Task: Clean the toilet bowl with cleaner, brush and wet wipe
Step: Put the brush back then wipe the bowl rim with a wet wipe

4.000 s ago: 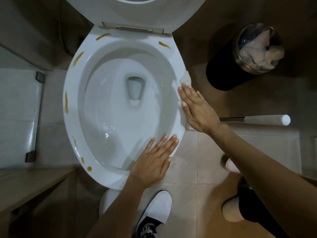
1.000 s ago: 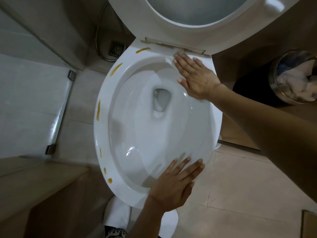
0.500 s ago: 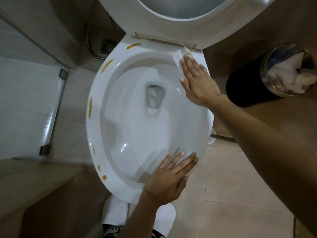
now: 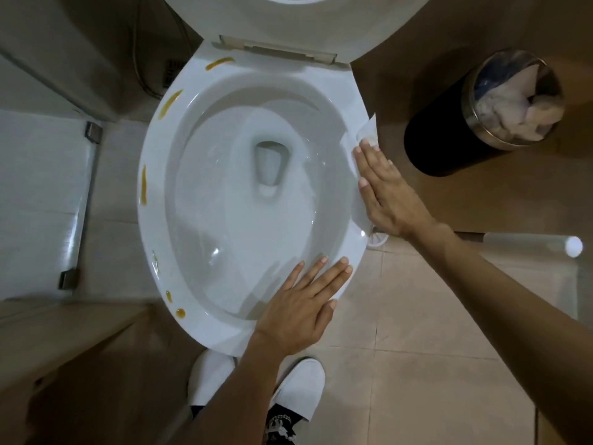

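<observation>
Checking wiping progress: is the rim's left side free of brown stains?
No, brown streaks still line the rim opposite the wet wipe.

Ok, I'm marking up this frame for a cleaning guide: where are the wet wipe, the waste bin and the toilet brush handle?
wet wipe (image 4: 366, 129): head view, free corner past the fingertips.
waste bin (image 4: 439, 146): head view, black side wall.
toilet brush handle (image 4: 529, 245): head view, white shaft by the floor.

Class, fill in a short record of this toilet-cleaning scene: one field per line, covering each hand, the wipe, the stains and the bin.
right hand: flat, pressing wet wipe on right side of rim
left hand: flat on near rim
stains: brown streaks along left and back rim
seat: raised
bin: right of toilet, holds white waste
</observation>
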`<state>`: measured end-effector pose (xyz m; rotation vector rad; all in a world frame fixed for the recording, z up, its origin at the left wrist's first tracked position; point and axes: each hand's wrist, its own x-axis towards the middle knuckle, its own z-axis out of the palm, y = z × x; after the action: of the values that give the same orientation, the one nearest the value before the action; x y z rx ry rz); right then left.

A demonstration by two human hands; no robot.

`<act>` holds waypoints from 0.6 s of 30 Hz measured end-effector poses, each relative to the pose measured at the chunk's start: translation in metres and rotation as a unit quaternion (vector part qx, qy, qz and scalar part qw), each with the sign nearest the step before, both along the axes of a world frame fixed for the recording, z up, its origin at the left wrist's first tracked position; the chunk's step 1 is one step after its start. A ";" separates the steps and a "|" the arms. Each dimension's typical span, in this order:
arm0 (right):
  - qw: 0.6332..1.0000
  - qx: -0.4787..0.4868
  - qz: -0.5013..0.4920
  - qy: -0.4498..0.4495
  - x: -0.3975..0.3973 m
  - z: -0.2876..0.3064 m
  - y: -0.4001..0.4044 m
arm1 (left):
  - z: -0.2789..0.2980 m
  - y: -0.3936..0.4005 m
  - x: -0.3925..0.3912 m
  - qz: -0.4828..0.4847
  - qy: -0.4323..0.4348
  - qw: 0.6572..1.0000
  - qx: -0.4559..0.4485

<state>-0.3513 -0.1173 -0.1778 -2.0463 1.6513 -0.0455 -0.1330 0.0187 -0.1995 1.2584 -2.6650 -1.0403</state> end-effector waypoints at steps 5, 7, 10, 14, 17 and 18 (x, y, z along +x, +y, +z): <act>0.999 0.029 0.025 -0.004 0.000 0.005 0.059 | 0.001 0.000 0.000 0.003 0.002 1.000 -0.004; 0.998 0.042 0.040 -0.007 0.001 0.008 0.080 | 0.001 0.000 0.000 0.004 0.000 1.000 -0.008; 0.997 0.054 0.058 0.001 -0.002 0.009 0.089 | 0.001 0.000 0.000 0.006 -0.005 1.000 -0.010; 0.997 0.034 0.062 0.038 -0.008 0.009 0.048 | 0.001 0.001 0.000 0.006 -0.006 1.000 -0.011; 0.997 0.035 0.056 0.042 -0.008 0.008 0.026 | 0.001 0.000 0.000 0.005 -0.003 1.000 -0.006; 0.997 0.034 0.059 0.042 -0.007 0.008 0.028 | 0.001 0.000 0.000 0.006 -0.002 1.000 -0.004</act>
<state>-0.3587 -0.0896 -0.1696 -2.1149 1.5562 0.1353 -0.1328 0.0189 -0.1988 1.2746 -2.6588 -1.0264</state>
